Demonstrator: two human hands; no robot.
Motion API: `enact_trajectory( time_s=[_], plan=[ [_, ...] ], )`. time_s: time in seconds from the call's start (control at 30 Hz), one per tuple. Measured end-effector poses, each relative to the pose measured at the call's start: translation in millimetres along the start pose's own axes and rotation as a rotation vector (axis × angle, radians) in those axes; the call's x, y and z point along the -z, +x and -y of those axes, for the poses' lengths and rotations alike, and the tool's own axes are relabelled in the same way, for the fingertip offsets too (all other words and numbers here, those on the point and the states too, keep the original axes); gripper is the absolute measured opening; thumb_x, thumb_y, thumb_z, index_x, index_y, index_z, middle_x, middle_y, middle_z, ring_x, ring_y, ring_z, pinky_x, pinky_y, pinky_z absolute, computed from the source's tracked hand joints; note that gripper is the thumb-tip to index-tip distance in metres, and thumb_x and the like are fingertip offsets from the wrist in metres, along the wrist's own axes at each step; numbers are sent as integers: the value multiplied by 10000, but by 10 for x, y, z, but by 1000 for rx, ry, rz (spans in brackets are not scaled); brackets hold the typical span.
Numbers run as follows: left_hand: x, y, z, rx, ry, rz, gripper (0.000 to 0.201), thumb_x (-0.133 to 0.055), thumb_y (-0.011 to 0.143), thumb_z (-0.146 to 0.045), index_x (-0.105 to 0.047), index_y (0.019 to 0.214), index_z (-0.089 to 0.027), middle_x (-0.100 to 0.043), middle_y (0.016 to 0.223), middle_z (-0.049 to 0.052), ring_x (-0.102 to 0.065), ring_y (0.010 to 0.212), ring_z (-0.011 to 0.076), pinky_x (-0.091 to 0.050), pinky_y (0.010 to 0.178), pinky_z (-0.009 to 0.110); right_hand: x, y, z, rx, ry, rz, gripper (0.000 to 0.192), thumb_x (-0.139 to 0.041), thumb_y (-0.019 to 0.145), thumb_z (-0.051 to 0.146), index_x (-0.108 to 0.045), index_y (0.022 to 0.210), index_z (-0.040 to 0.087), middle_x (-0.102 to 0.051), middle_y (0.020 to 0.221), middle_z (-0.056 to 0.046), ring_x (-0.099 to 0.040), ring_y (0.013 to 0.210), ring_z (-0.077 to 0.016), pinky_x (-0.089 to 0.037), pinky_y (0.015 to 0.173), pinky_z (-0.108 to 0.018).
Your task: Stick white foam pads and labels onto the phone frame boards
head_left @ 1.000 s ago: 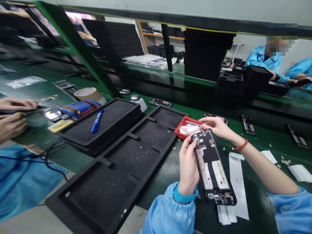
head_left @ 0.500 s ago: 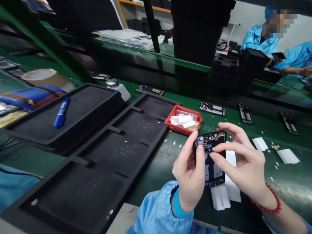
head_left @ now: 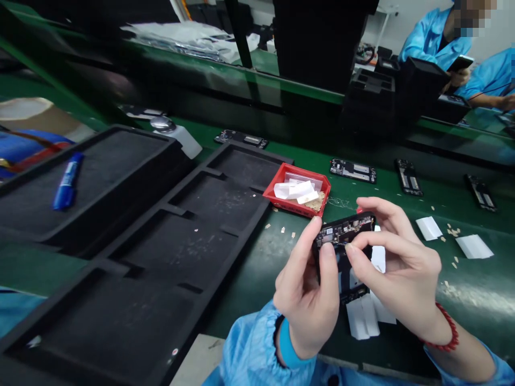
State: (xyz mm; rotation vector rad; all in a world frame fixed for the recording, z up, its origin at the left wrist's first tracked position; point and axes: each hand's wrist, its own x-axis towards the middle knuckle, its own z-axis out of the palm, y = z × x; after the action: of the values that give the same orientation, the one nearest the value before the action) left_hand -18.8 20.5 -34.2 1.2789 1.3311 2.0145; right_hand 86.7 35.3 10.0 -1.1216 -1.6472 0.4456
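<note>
Both hands — left hand (head_left: 308, 289), right hand (head_left: 396, 273) — grip the phone frame (head_left: 344, 236).

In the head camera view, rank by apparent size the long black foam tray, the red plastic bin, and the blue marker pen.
1. Long black foam tray, much the largest.
2. Red plastic bin.
3. Blue marker pen, smallest, though its length looks close to the bin's width.

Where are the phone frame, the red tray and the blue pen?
phone frame (head_left: 345, 230), head view, its top edge.
red tray (head_left: 281, 202), head view, its near rim.
blue pen (head_left: 66, 181), head view, its barrel.

Light-blue sleeves (head_left: 257, 359) — elastic cuffs, red bead bracelet (head_left: 444, 335)
</note>
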Motion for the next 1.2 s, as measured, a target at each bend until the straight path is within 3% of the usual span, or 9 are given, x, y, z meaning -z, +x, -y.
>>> enact_trajectory(
  time_s=[0.23,0.43,0.73,1.07,1.2],
  plan=[
    [7,-16,-22,-3,-47,-40,516,-661,880,-31,-671,1304,-323,-801,1087,-43,-774,801,104,-622,789,157,-59,-9,13,20,14,-49,163,-699,810,52,-688,753,204,-641,1212,-91,-650,1099,-236,-564,901,-400],
    [-4,-25,-32,-8,-83,-65,519,-699,845,-43,-683,1288,-313,-802,1097,-27,-773,824,121,-628,808,185,-53,1,48,26,44,-52,165,-702,808,44,-689,766,203,-643,1178,-92,-673,1031,-214,-606,815,-337],
    [-31,-5,-62,-22,-33,-85,566,-745,778,-22,-690,1275,-287,-810,1072,-12,-781,784,139,-642,740,192,-61,-11,47,13,78,-60,177,-707,801,34,-696,773,208,-639,1187,-94,-678,1036,-221,-614,824,-336],
    [-56,15,-81,19,9,-139,479,-777,751,-37,-742,1180,-247,-820,973,-10,-777,783,141,-640,750,192,-43,-10,46,9,98,-47,173,-710,804,36,-701,785,208,-649,1180,-93,-699,957,-201,-618,781,-325],
    [-54,41,-95,79,28,-132,398,-769,771,-86,-751,1147,-215,-815,965,15,-785,790,180,-663,722,243,-6,29,11,-58,188,-15,163,-690,826,62,-675,775,217,-702,1119,-89,-713,984,-230,-624,750,-333]
  ],
)
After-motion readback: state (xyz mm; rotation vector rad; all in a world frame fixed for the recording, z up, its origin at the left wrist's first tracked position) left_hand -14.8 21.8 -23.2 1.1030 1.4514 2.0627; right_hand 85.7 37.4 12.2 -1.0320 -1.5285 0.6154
